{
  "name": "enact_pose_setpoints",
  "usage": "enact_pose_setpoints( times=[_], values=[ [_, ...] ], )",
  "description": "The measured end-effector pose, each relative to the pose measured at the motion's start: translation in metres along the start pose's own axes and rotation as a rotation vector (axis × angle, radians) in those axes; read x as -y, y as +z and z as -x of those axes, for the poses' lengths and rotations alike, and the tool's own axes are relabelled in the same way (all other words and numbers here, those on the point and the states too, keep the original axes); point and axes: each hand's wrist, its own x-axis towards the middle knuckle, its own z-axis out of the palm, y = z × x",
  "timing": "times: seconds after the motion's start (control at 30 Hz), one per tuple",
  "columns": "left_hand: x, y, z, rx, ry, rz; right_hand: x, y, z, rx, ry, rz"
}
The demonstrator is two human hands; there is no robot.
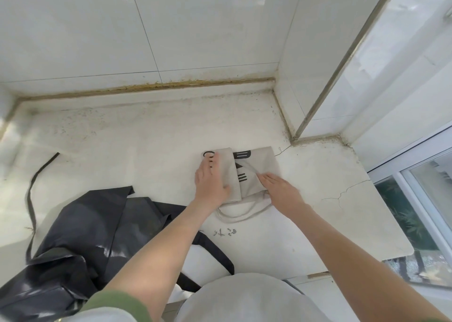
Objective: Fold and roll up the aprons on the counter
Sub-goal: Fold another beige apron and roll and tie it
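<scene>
- While the folded beige apron (265, 162) lies on the worktop (146, 138), the left hand (211, 183) presses its 9 o'clock flap, grip wide and flat.
- The right hand (281, 187) rests straight-fingered on its 3 o'clock flap.
- A black apron (85, 223) lies crumpled at 8 o'clock.

Single head view: wide-angle, steep downward onto counter (151, 135), close; tiled wall (85, 28) ahead.

Beige and black aprons on an off-white worktop
The beige apron (265, 161) at centre bears black printed letters and bars. The black apron (93, 223) at lower left is plain and glossy. The worktop (122, 145) is off-white and dark-speckled. The wall tiles (97, 28) are white, and the sleeve (115, 299) is green.
</scene>
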Motion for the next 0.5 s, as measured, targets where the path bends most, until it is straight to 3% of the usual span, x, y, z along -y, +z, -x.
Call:
enact_pose_setpoints(
  times=[0.1,0.17,0.3,0.37,0.5],
  values=[
    [0.001,0.008,0.004,0.291,0.289,-0.364,0.002,0.002,0.006,-0.009,-0.039,-0.044],
    [0.006,0.016,0.006,0.412,0.319,-0.486,0.002,0.002,0.011,-0.039,-0.114,-0.03],
    [0.007,0.021,0.005,0.436,0.33,-0.578,-0.008,0.004,0.01,-0.026,-0.191,0.172],
    [0.008,0.022,0.005,0.452,0.369,-0.587,-0.013,0.008,0.013,-0.09,-0.215,0.113],
    [0.018,0.02,0.004,0.441,0.408,-0.509,-0.023,0.014,0.015,-0.026,-0.134,0.001]
  ],
)
